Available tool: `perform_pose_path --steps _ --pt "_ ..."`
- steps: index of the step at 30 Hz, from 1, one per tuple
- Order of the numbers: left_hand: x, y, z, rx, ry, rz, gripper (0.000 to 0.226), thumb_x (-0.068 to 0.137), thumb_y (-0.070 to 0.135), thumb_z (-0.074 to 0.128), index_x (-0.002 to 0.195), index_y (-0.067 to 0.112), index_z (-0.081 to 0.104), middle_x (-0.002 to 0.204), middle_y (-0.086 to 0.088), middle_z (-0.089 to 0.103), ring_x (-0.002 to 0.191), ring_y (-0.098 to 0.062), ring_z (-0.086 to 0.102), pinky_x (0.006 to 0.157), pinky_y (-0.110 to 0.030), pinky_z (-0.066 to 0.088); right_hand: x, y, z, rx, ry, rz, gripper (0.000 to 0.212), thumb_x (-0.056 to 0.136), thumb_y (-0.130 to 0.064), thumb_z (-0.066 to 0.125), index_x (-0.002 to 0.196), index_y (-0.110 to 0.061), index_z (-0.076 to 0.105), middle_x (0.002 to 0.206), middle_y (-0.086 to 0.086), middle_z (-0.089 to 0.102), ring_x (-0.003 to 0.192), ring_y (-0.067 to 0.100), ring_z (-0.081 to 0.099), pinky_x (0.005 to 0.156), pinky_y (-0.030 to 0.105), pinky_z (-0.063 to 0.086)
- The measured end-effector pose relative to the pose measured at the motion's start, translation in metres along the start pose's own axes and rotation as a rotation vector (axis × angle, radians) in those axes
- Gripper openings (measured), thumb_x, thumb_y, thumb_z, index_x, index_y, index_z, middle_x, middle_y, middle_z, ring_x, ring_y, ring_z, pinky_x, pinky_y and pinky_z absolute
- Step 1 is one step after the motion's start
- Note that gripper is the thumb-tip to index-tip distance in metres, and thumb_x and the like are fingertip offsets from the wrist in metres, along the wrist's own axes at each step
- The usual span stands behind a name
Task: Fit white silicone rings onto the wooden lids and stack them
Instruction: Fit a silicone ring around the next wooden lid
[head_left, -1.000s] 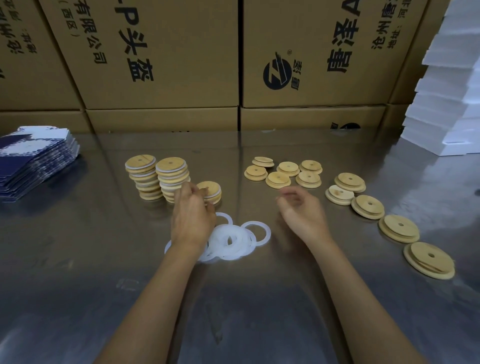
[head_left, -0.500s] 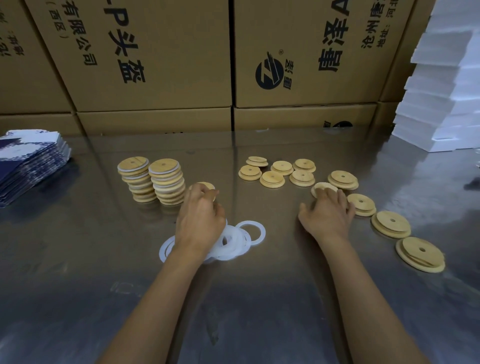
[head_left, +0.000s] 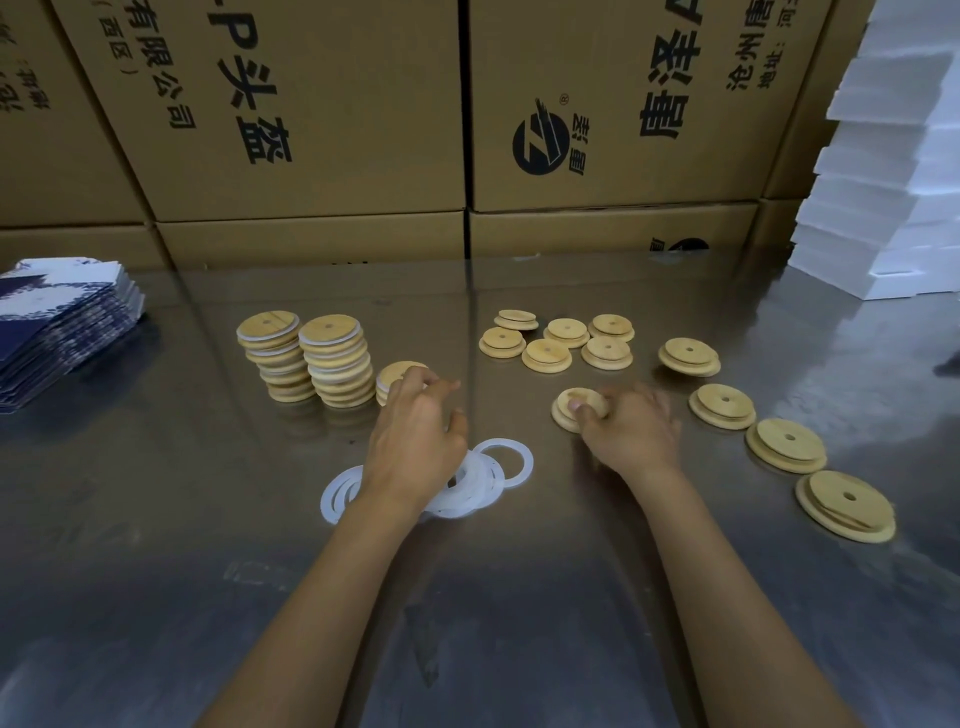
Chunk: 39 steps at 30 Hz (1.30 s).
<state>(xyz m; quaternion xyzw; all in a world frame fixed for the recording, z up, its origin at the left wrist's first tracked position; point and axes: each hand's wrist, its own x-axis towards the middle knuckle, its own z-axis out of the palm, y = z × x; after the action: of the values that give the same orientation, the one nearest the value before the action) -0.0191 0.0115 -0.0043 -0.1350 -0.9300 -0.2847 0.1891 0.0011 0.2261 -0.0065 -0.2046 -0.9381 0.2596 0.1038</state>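
Right hand (head_left: 631, 431) – fingers curled – grips wooden lid (head_left: 571, 408).

A single head-worn wide-angle view looks forward and down from above the shiny grey metal table (head_left: 156, 519), close over both forearms. It faces a wall of brown cardboard boxes (head_left: 311, 130) at the table's far edge, and straight lines bow toward the frame's edges.

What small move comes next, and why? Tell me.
Probably bring the bare lid that the right hand grips over to the loose rings. The left hand hovers there holding none, and this lid shows no ring.
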Motion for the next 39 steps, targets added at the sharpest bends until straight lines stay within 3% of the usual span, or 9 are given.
perform_pose_path --steps 5,9,12,14,18,23,28,33,39 --pt "0.0 0.001 0.001 -0.051 -0.059 0.023 0.032 0.092 0.019 0.056 0.122 0.016 0.066 0.124 0.0 0.058 0.12 -0.019 0.047 0.096 -0.034 0.043 -0.008 -0.013 0.001 0.183 -0.038 -0.064 0.025 0.094 -0.036 0.065 0.106 -0.024 0.047 0.11 0.0 0.057 0.12 0.026 0.048 0.097 0.04 0.036" --pt "-0.002 0.005 0.006 -0.018 -0.225 0.09 0.015 0.088 0.027 0.062 0.098 0.024 0.073 0.102 0.012 0.058 0.107 -0.014 0.049 0.093 -0.029 0.038 -0.015 -0.023 0.006 0.398 -0.03 -0.155 0.042 0.088 -0.017 0.07 0.11 -0.028 0.036 0.101 -0.007 0.055 0.096 0.021 0.055 0.067 0.031 0.038" --pt "-0.004 0.009 0.009 -0.092 -0.251 0.07 0.006 0.085 0.022 0.067 0.083 0.026 0.071 0.087 0.018 0.05 0.099 -0.012 0.05 0.089 -0.031 0.041 -0.016 -0.028 0.008 0.505 -0.048 -0.151 0.052 0.086 -0.014 0.073 0.119 -0.033 0.037 0.096 -0.014 0.054 0.087 0.008 0.054 0.068 0.025 0.038" --pt "-0.004 0.012 0.009 -0.119 -0.243 0.065 0.013 0.085 0.015 0.065 0.077 0.026 0.066 0.084 0.019 0.05 0.097 -0.011 0.05 0.088 -0.031 0.041 -0.014 -0.028 0.008 0.566 -0.064 -0.123 0.042 0.086 -0.014 0.074 0.117 -0.028 0.051 0.096 -0.014 0.057 0.085 0.004 0.055 0.067 0.019 0.04" --pt "-0.005 0.02 0.006 -0.318 -0.239 0.045 0.015 0.091 0.013 0.06 0.083 0.026 0.061 0.083 0.014 0.06 0.087 -0.008 0.056 0.081 -0.028 0.044 -0.017 -0.03 0.003 0.863 -0.116 -0.034 0.02 0.091 -0.01 0.068 0.104 -0.026 0.065 0.1 -0.005 0.067 0.093 0.014 0.065 0.074 0.027 0.057" --pt "-0.004 0.03 -0.004 -0.685 -0.126 -0.012 0.012 0.09 0.01 0.066 0.084 0.019 0.066 0.075 0.014 0.066 0.072 -0.001 0.057 0.069 -0.012 0.046 -0.022 -0.034 -0.002 1.263 -0.472 0.071 0.019 0.099 -0.013 0.056 0.113 -0.009 0.069 0.11 0.019 0.072 0.096 0.028 0.072 0.084 0.043 0.062" --pt "-0.002 0.029 -0.009 -0.689 0.012 -0.054 0.016 0.088 0.01 0.066 0.082 0.025 0.068 0.077 0.011 0.069 0.075 -0.01 0.063 0.067 -0.019 0.052 -0.027 -0.037 0.004 1.231 -0.782 -0.062 0.042 0.097 -0.04 0.062 0.127 -0.011 0.067 0.122 0.016 0.071 0.113 0.03 0.069 0.092 0.044 0.059" --pt "0.0 0.025 -0.011 -0.648 0.048 -0.068 0.014 0.087 0.013 0.069 0.08 0.025 0.069 0.08 0.005 0.068 0.066 0.002 0.055 0.06 -0.009 0.043 -0.034 -0.038 0.004 1.154 -0.801 -0.114 0.031 0.096 -0.03 0.067 0.124 -0.016 0.068 0.115 0.019 0.073 0.103 0.037 0.072 0.079 0.033 0.062" --pt "0.003 0.023 -0.012 -0.584 0.023 -0.069 0.016 0.087 0.01 0.068 0.082 0.025 0.07 0.085 0.008 0.069 0.074 -0.004 0.058 0.067 -0.012 0.045 -0.035 -0.039 0.001 1.159 -0.789 -0.105 0.028 0.1 -0.026 0.06 0.124 -0.014 0.067 0.113 0.02 0.073 0.102 0.041 0.072 0.076 0.034 0.063"
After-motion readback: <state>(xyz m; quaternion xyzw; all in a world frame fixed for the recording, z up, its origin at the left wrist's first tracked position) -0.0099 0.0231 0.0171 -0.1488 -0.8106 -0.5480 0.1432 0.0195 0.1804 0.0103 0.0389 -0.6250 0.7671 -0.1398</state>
